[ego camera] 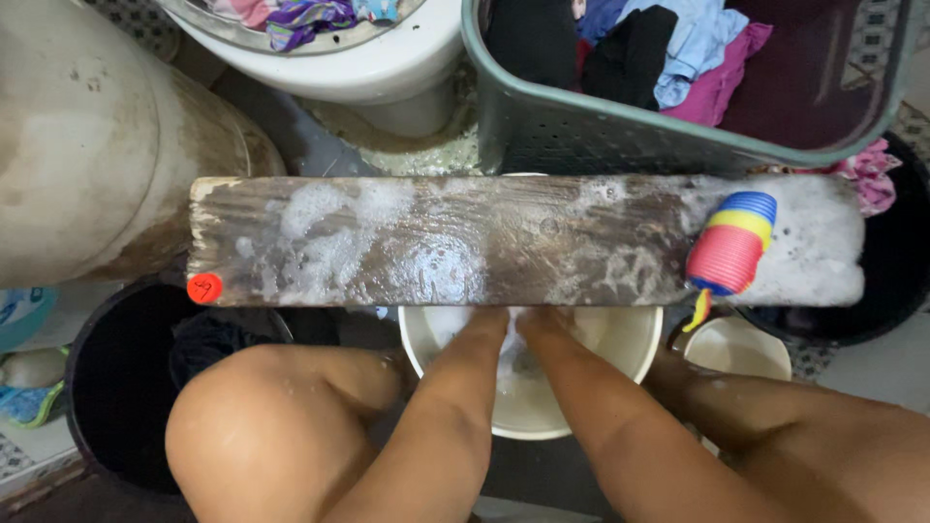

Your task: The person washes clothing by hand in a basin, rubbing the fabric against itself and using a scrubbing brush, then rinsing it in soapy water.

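Observation:
A wet, soapy wooden board (pixel 436 242) lies crosswise in front of me. Both my forearms reach under its near edge into a white bucket (pixel 635 339) of sudsy water. Only the wrist end of my left hand (pixel 492 323) and of my right hand (pixel 541 324) shows; the fingers are hidden beneath the board, so what they hold is unseen. A ridged brush with red, yellow and blue bands (pixel 731 252) rests in foam on the board's right end, apart from both hands. My bare knees sit on either side of the bucket.
A green laundry basket (pixel 620 131) of mixed clothes stands behind the board. Beside it is a white basin (pixel 387 58) with clothes. A large beige vessel (pixel 87 145) fills the left. A black bucket (pixel 107 387), a black tub (pixel 896 261) and a small white bucket (pixel 741 349) surround me.

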